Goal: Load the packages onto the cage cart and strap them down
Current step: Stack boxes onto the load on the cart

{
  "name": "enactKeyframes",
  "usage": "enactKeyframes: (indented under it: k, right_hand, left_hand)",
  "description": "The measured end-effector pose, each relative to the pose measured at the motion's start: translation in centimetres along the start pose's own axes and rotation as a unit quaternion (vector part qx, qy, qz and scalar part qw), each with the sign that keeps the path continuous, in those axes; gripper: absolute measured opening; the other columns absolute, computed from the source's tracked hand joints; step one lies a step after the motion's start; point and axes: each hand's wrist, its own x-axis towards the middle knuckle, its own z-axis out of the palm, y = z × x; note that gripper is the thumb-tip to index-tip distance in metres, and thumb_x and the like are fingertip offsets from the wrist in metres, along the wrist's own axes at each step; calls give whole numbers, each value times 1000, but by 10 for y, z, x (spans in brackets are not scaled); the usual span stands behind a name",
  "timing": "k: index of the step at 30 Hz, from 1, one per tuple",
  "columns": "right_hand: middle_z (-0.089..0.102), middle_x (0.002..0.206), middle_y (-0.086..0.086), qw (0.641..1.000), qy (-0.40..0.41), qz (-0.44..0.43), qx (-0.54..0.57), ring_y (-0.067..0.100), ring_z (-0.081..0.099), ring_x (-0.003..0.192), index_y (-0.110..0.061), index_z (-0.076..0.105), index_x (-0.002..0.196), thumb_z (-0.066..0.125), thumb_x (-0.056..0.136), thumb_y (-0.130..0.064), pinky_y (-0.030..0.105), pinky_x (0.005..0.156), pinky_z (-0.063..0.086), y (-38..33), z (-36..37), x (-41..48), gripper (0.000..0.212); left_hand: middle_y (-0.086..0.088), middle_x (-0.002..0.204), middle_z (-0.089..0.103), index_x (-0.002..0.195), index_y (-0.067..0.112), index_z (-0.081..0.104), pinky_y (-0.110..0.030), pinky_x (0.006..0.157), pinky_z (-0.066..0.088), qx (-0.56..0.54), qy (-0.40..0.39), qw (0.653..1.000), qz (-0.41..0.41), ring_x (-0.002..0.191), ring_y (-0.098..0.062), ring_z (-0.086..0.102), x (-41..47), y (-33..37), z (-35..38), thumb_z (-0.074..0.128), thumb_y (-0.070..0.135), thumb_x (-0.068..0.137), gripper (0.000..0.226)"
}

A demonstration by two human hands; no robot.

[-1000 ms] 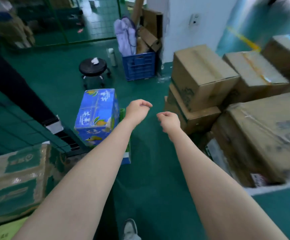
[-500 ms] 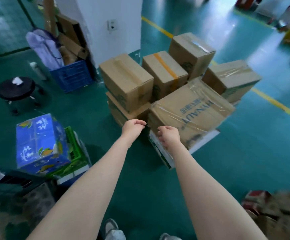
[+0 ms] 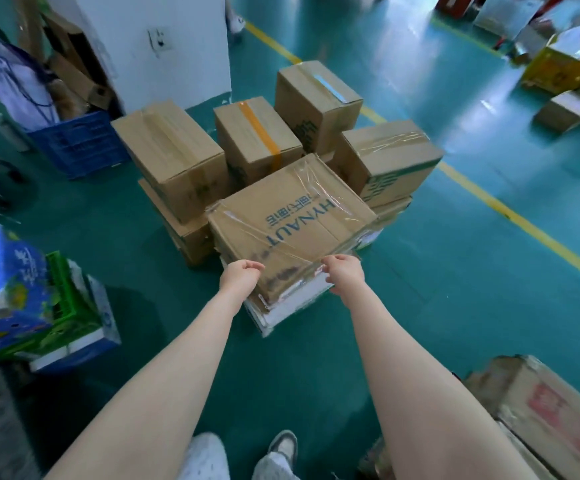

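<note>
A pile of brown cardboard packages sits on the green floor ahead of me. Nearest is a wide flat box (image 3: 295, 216) wrapped in clear film and printed HYNAUT, lying on a white-edged flat package (image 3: 292, 306). My left hand (image 3: 240, 277) hovers at its near left corner, fingers loosely curled and holding nothing. My right hand (image 3: 345, 277) is at the near right corner, also loosely curled, fingertips close to the film. Behind stand a plain box (image 3: 174, 154), a box with orange tape (image 3: 257, 136), a tall box (image 3: 316, 102) and a film-wrapped box (image 3: 389, 157). No cage cart shows.
A blue printed carton (image 3: 8, 289) on a green one stands at my left. A blue crate (image 3: 77, 143) with cardboard scraps sits by the white pillar (image 3: 164, 46). A red-printed carton (image 3: 551, 414) lies at the lower right. A yellow floor line (image 3: 489, 199) runs past the pile.
My view has swung right, from the blue carton to the brown pile. Both hands have reached forward and down to the HYNAUT box's near edge, staying loosely curled.
</note>
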Motion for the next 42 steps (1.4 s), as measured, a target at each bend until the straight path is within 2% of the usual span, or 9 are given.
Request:
enactKeyframes:
  k: [10, 11, 13, 14, 21, 28, 33, 37, 42]
  right_hand:
    - [37, 72, 6, 997, -28, -12, -66, 21, 32, 75, -10, 46, 77, 39, 90, -9, 32, 73, 19, -16, -32, 53, 15]
    - [37, 72, 8, 997, -20, -10, -70, 21, 33, 76, -7, 48, 77, 39, 90, -9, 37, 72, 44, -22, -36, 61, 16]
    - [48, 83, 26, 996, -9, -9, -91, 12, 24, 105, 10, 59, 102, 40, 92, -9, 54, 99, 43, -32, -44, 79, 29]
    - [53, 99, 34, 994, -11, -12, -104, 44, 40, 123, 11, 55, 117, 40, 92, -9, 54, 99, 43, -39, -46, 86, 35]
    - [59, 96, 24, 982, -53, -50, -176, 28, 48, 73, 8, 51, 128, 40, 94, -9, 32, 72, 40, -70, -40, 122, 40]
    - [46, 137, 16, 970, -25, -22, -240, 35, 43, 124, -10, 45, 134, 42, 95, -23, 43, 102, 40, -80, -48, 169, 41]
    - [26, 149, 16, 948, -18, -23, -317, 36, 26, 135, -6, 28, 144, 42, 97, -23, 44, 109, 29, -85, -62, 206, 52]
    - [22, 151, 15, 932, -52, -38, -356, 35, 24, 136, -6, 23, 146, 41, 98, -26, 44, 109, 27, -90, -70, 230, 55]
    - [24, 149, 18, 922, -118, -3, -368, 36, 33, 132, 0, 17, 147, 45, 97, -32, 40, 109, 30, -84, -76, 245, 66]
  left_hand:
    - [-7, 109, 51, 118, 12, 55, -30, 66, 41, -9, 17, 995, -103, 98, -26, 50, 30, -3, 29, 41, 7, 93, 29]
    - [-8, 109, 50, 117, 11, 53, -31, 70, 41, -12, 13, 993, -116, 97, -26, 49, 35, -1, 32, 41, 6, 94, 27]
    - [-11, 112, 49, 113, 8, 50, -31, 77, 38, -11, 9, 991, -133, 97, -28, 48, 44, 5, 36, 42, 4, 93, 21]
    - [-13, 114, 50, 114, 6, 50, -31, 78, 38, -9, 11, 991, -133, 99, -29, 49, 48, 10, 38, 42, 4, 93, 22]
    - [-14, 145, 33, 142, 11, 34, -39, 98, 39, 42, 41, 987, -149, 125, -33, 42, 72, 34, 38, 46, 12, 93, 51]
    - [-17, 150, 26, 148, 4, 13, -44, 105, 33, -19, 94, 961, -258, 134, -36, 33, 82, 11, 47, 47, 11, 93, 65]
    - [-16, 145, 34, 146, 3, 20, -37, 85, 37, -57, 98, 941, -319, 127, -33, 41, 81, 11, 80, 47, 10, 93, 61]
    - [-16, 147, 33, 147, 3, 16, -41, 95, 38, -119, 146, 922, -338, 127, -35, 40, 87, 19, 98, 51, 11, 90, 68]
    - [-17, 128, 54, 124, -1, 52, -37, 83, 42, -176, 179, 909, -332, 113, -33, 54, 87, 20, 103, 57, 17, 81, 47]
